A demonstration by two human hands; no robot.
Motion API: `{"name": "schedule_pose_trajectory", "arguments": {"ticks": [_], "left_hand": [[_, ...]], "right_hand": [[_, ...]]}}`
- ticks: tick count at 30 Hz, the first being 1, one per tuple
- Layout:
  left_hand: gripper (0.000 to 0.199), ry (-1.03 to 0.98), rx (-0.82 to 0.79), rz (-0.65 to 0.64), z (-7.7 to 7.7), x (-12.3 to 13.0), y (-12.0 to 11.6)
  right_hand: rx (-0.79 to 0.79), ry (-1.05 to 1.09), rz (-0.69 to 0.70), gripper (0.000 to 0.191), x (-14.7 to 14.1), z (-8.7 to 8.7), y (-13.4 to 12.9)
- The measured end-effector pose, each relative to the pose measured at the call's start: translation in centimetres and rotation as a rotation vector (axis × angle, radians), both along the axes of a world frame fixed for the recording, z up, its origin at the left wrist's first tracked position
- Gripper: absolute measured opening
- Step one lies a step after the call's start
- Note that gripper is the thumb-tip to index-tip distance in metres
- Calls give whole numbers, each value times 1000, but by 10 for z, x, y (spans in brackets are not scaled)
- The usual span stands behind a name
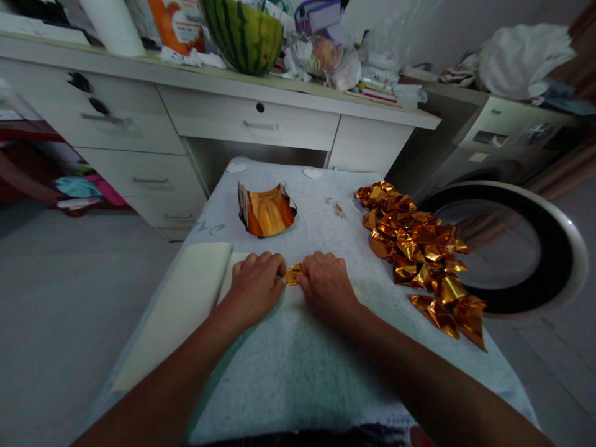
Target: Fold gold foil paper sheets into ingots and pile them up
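Note:
A small piece of gold foil paper [293,274] is pinched between my two hands, low over the cloth-covered table. My left hand [258,282] grips its left end with thumb and fingers together. On its right end, my right hand [326,282] is closed in the same way. Most of the foil's ends are hidden under the fingers. Beyond my hands stands a curved stack of gold foil sheets [270,213]. To the right lies a heap of folded gold foil pieces [419,245].
A cream sheet or pad [186,298] lies at the table's left. A small twisted band [339,210] rests near the heap. Behind the table is a white desk [261,124] with a cut watermelon [246,37]. At right, a washing machine's round door [512,248] hangs open.

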State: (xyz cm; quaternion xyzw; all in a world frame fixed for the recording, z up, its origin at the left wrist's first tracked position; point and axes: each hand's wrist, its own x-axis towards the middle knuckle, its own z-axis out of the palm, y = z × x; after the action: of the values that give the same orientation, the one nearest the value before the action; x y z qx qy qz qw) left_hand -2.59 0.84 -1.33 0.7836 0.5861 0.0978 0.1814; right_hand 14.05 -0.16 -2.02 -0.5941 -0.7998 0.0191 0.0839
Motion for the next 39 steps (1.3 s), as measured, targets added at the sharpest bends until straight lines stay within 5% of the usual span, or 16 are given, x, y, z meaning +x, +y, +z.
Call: {"name": "schedule_pose_trajectory", "arguments": {"ticks": [5, 30, 39], "left_hand": [[22, -18, 33, 7, 0, 3, -4], [28, -27, 11, -89, -2, -3, -5], [31, -6, 6, -112, 5, 0, -6]], "right_hand": [[-36, 25, -3, 13, 4, 2, 0], [-129, 101, -26, 39, 56, 0, 11], [-136, 268, 55, 19, 62, 13, 11]]}}
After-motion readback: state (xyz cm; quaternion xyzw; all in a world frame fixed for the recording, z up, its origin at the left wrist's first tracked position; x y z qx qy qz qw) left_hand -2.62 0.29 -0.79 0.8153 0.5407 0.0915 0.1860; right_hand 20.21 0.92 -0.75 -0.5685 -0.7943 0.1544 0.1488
